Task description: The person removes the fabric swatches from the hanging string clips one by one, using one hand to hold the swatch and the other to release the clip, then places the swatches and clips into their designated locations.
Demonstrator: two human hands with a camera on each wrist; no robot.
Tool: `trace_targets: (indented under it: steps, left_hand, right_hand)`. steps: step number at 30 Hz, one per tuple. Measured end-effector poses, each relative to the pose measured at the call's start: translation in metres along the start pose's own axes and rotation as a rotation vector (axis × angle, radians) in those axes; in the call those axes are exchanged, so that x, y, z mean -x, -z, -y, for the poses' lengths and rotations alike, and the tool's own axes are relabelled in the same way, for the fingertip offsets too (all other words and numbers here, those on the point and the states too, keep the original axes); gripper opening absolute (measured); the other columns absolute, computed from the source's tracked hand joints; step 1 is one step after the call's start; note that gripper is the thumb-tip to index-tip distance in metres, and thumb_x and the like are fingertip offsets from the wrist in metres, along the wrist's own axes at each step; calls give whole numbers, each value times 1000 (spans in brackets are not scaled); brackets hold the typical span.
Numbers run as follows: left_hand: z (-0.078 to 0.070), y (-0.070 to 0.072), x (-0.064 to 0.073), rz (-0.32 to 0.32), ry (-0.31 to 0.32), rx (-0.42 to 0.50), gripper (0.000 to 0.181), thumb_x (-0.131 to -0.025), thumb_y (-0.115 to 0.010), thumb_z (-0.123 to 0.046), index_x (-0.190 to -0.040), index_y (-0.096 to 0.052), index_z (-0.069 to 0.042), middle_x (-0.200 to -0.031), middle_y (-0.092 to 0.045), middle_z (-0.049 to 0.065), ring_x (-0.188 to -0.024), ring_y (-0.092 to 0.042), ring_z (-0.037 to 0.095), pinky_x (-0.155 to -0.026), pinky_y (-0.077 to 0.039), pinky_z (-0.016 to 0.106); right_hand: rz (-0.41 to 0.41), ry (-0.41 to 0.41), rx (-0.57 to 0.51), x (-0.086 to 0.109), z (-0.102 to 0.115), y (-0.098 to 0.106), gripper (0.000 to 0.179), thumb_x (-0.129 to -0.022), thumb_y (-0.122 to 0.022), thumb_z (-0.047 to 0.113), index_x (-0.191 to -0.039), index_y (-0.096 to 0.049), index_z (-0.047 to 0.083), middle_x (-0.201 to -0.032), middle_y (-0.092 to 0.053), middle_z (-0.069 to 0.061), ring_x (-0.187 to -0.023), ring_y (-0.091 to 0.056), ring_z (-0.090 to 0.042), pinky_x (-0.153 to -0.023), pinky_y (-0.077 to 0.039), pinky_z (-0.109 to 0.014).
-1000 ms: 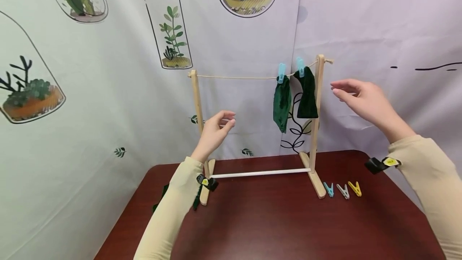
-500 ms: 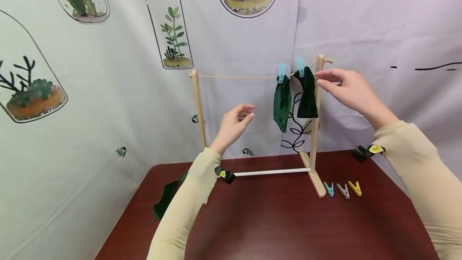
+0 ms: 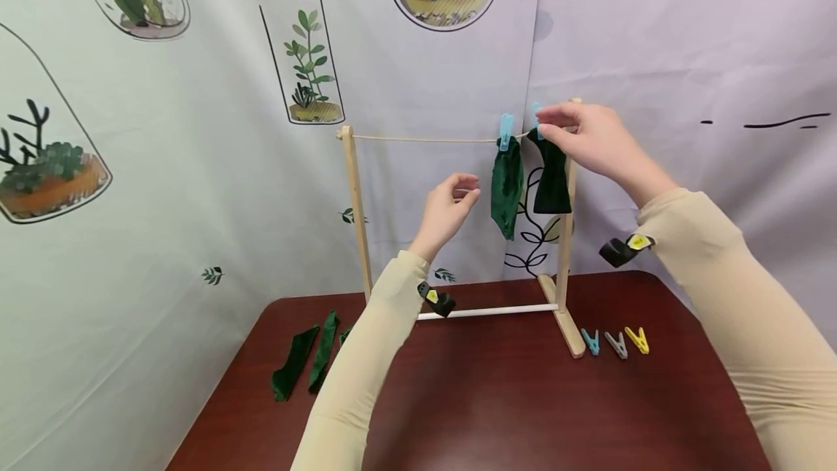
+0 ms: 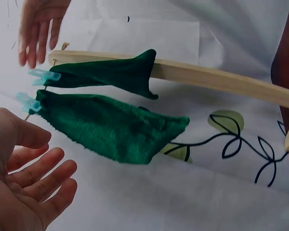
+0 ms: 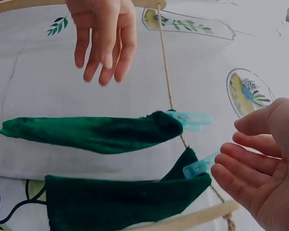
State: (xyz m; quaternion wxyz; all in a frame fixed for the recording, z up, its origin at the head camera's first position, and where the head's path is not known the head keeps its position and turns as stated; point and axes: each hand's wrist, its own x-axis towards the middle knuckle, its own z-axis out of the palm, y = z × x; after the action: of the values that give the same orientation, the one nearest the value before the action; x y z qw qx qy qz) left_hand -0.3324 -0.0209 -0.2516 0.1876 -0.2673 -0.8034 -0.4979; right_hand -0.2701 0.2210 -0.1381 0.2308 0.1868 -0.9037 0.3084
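Observation:
Two dark green velvety cloth pieces hang from a thin rope (image 3: 425, 139) strung across a small wooden drying rack. A light-blue clothespin (image 3: 506, 132) clips the left cloth (image 3: 506, 191); another blue clothespin (image 5: 201, 166) clips the right cloth (image 3: 551, 180). My right hand (image 3: 591, 138), fingers loosely bent and nothing in them, is beside the right clothespin, fingertips right at its end in the right wrist view. My left hand (image 3: 447, 209) hovers left of the left cloth, below the rope, with relaxed fingers and nothing held. In the left wrist view the left hand (image 4: 29, 178) is near the left clothespin (image 4: 29, 102).
Blue (image 3: 591, 341), grey (image 3: 617, 345) and yellow (image 3: 637, 340) clothespins lie right of the rack's wooden foot (image 3: 569, 329). More green cloth pieces (image 3: 294, 363) lie on the dark red table's left side. A white rod (image 3: 497, 311) joins the rack's posts low down. Behind hangs a printed curtain.
Both hands have moved inward: the right hand went left and up to the right clothespin, the left hand right and up toward the left cloth. More cloth on the table now shows.

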Motion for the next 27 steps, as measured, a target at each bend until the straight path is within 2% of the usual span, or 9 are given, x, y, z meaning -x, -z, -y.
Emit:
trace_targets:
  steps: [6, 12, 21, 27]
  left_hand:
    - [-5, -15, -7, -4, -3, 34, 34, -101, -65, -19, -131, -63, -5, -128, -66, 7, -115, -64, 20, -94, -52, 29]
    - [-9, -28, -9, 17, 30, 28, 45, -100, -65, -26, -140, -58, -7, -140, -60, 6, -126, -56, 21, -103, -47, 33]
    - [-8, -49, -18, 14, 67, 8, 59, -98, -67, -36, -148, -50, -9, -144, -56, 7, -131, -51, 23, -104, -46, 38]
    - [-5, -56, -19, 13, 82, 59, 57, -100, -65, -34, -148, -50, -9, -141, -58, 9, -129, -54, 22, -104, -46, 37]
  right_hand:
    - [18, -13, 7, -14, 12, -5, 49, -106, -51, 35, -145, -53, 5, -142, -56, -20, -131, -51, -41, -104, -42, -57]
    - [60, -21, 26, -23, 16, -9, 51, -107, -49, 34, -147, -50, 3, -144, -53, -22, -134, -47, -40, -107, -38, -58]
    - [113, -42, 5, -34, 14, -15, 53, -107, -48, 33, -151, -46, 3, -148, -50, -21, -138, -44, -38, -110, -36, -56]
    - [159, -36, 21, -41, 12, -24, 52, -107, -48, 30, -152, -43, 2, -148, -49, -23, -138, -43, -39, -110, -36, -55]
